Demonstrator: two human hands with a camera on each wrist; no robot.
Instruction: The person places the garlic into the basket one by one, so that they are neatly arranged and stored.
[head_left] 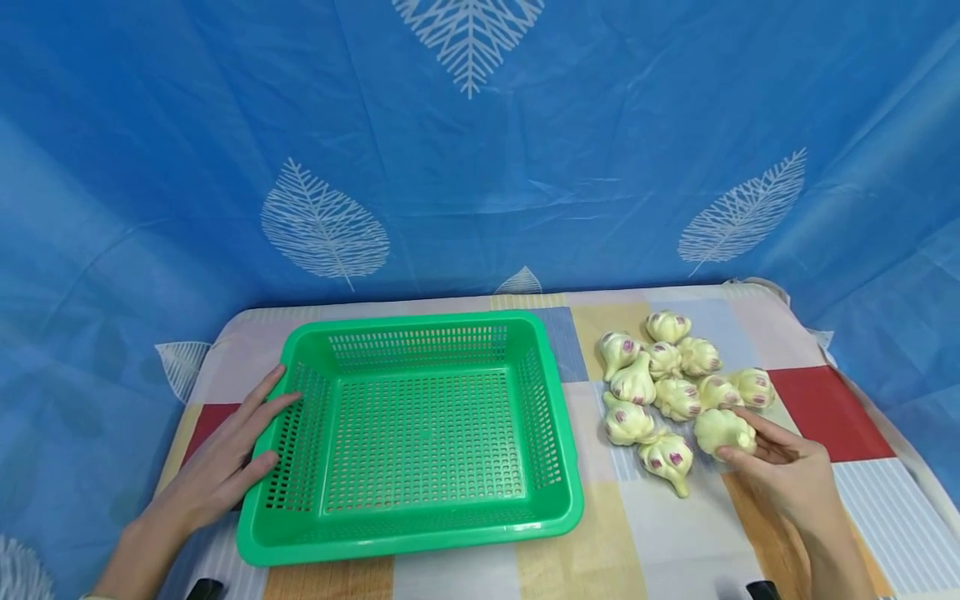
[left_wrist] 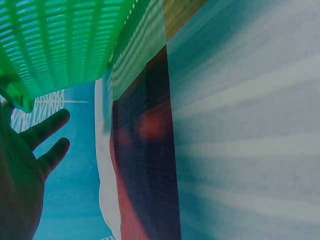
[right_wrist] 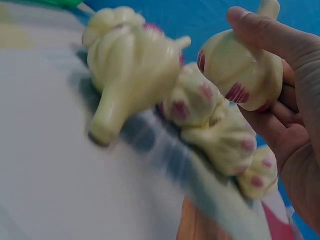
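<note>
My right hand [head_left: 783, 462] pinches a garlic bulb [head_left: 723, 433] between thumb and fingers, at the near right of a group of bulbs. In the right wrist view this held bulb [right_wrist: 245, 67] shows purple patches and a stem pointing up. Several more pale garlic bulbs [head_left: 677, 398] with purple marks lie close together on the cloth. My left hand [head_left: 221, 462] rests on the left rim of a green plastic basket [head_left: 412, 546], fingers extended over the edge. The basket has slotted walls and a perforated floor, with nothing inside it.
A patchwork tablecloth [head_left: 577, 550] covers the table. Blue curtains [head_left: 465, 167] with white leaf prints hang behind and at both sides. Two small dark objects poke in at the bottom edge, one near each forearm.
</note>
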